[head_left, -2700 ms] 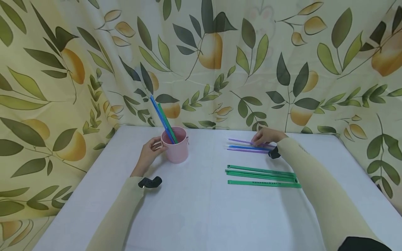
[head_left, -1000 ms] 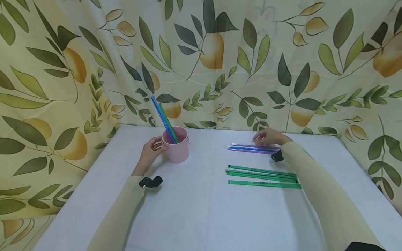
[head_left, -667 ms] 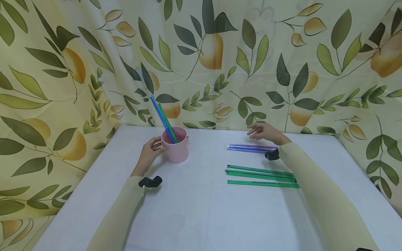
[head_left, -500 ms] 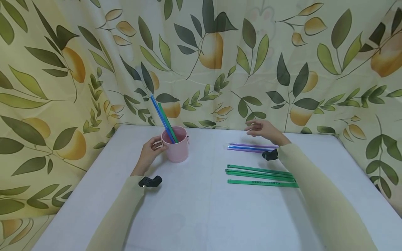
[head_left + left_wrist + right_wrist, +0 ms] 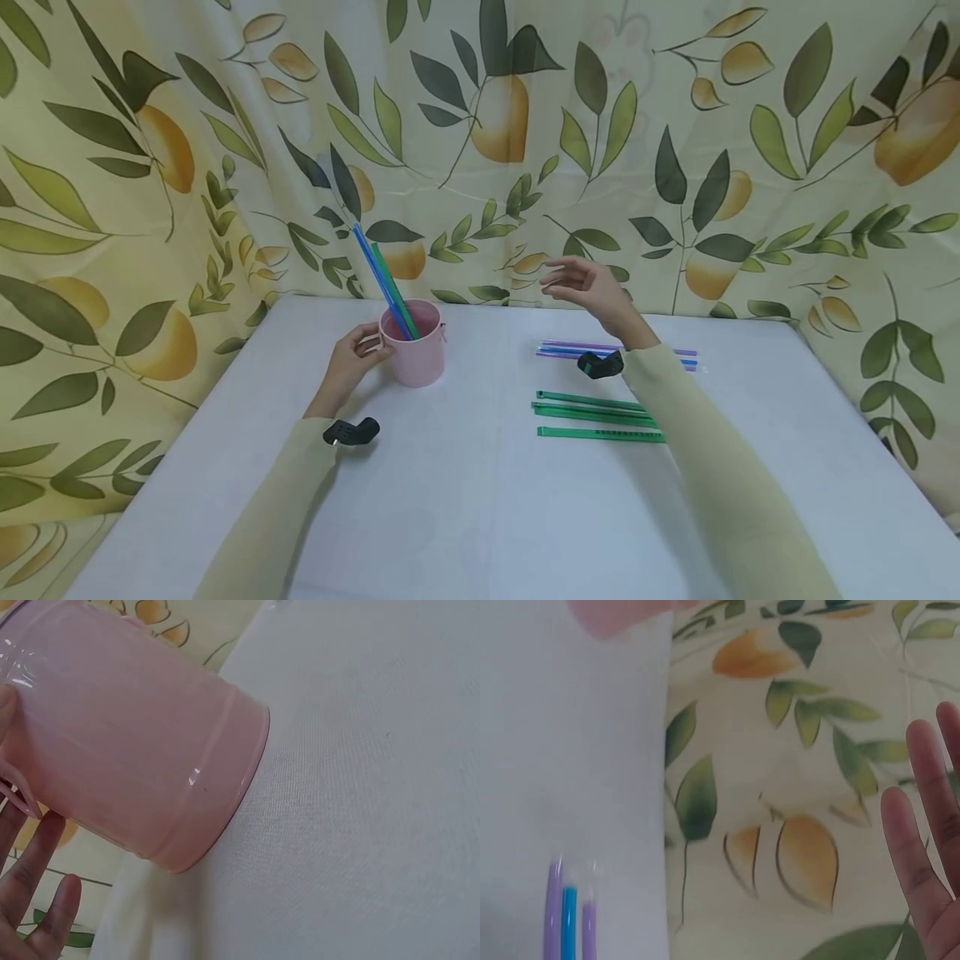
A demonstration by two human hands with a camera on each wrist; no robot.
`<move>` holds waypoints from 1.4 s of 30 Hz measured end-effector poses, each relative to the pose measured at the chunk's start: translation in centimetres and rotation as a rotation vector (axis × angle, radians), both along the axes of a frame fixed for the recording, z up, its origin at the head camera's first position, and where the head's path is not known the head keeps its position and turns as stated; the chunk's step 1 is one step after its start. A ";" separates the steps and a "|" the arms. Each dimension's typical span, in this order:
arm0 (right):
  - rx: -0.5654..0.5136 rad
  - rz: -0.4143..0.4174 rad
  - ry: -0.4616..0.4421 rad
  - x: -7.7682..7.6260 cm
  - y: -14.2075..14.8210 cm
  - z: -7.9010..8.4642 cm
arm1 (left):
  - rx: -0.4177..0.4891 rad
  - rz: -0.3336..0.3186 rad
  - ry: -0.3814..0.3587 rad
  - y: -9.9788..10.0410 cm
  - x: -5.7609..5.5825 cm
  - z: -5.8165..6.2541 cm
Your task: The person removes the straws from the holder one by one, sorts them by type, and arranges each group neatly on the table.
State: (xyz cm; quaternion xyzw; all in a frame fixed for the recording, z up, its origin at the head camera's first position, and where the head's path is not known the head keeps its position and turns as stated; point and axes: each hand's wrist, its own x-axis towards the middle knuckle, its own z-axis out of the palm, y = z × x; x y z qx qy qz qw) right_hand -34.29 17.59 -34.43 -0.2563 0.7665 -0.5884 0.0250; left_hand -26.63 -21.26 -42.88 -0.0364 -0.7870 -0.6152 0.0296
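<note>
In the head view, the left arm reaches up from the lower left and the left hand (image 5: 351,360), left of centre, grips the side of the pink cup (image 5: 417,364), thumb near the rim. The cup stands upright near the back edge of the white table (image 5: 450,500), blue and green sticks (image 5: 380,275) leaning out toward the upper left. The right arm slants in from the lower right; the right hand (image 5: 588,290) is raised right of centre, fingers loosely bent, well apart from the cup, against the patterned curtain (image 5: 480,187). Purple and blue sticks (image 5: 562,351) lie below its wrist, green strips (image 5: 585,411) lower; bare tabletop runs between these and the cup. In the left wrist view, the cup fills the upper left, two fingers spread at lower left, white cloth stretching right from its base edge. In the right wrist view, fingers extend at the right; the table's edge runs vertically left of centre, stick ends at lower left, a blurred pink shape at upper left
</note>
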 end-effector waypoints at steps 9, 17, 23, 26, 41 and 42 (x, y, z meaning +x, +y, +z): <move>-0.071 0.046 0.006 0.1 -4.6 0.8 | -0.012 -0.028 0.024 -0.6 -0.7 -0.6; 0.002 0.075 0.017 0.0 -8.7 1.0 | -0.063 -0.048 0.003 0.0 -0.7 0.6; 0.044 0.107 0.000 -0.1 -11.8 1.2 | -0.092 -0.048 -0.032 0.6 -1.7 0.4; 0.064 0.112 -0.010 -0.1 -13.1 1.2 | -0.099 -0.047 -0.030 0.9 -1.8 0.4; 0.071 0.049 -0.174 -1.7 -19.0 0.3 | -0.064 -0.065 -0.045 1.3 -1.3 1.3; 0.074 0.042 -0.196 -1.9 -19.3 0.2 | -0.057 -0.066 -0.049 1.4 -1.1 1.6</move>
